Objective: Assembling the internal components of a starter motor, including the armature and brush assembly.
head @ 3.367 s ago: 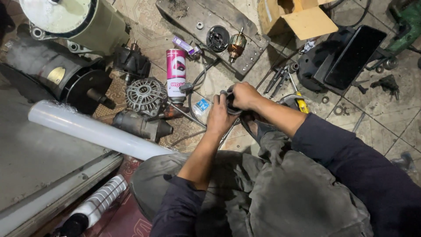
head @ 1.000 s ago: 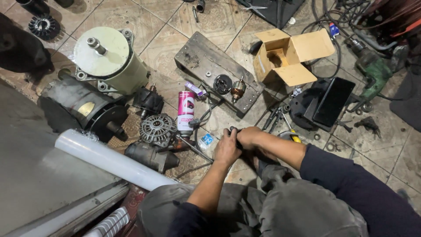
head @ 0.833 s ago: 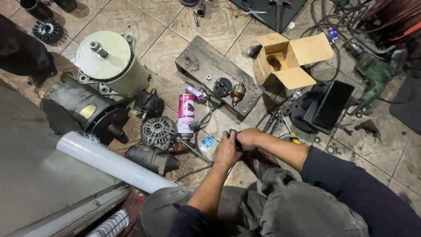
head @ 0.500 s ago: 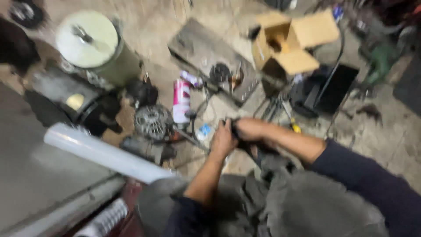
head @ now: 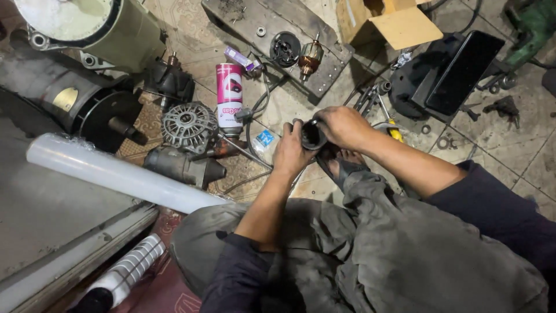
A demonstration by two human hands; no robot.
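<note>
Both hands [head: 321, 139] hold dark cylinder [head: 313, 134]; pink-white can [head: 229, 95] upright nearby.

The person's left hand [head: 293, 152] and right hand [head: 343, 126] meet around a dark round cylindrical part [head: 311, 134], left hand on its left, right hand on its right. Left of the hands stands a pink-and-white spray can [head: 229, 96] on the tiled floor [head: 509, 159]. A ribbed grey metal alternator housing [head: 188, 126] lies just left of the can. Beyond the hands, a copper-wound armature [head: 310, 57] rests on a grey metal slab [head: 272, 23]. An open cardboard box [head: 389, 21] sits right of the slab.
</note>
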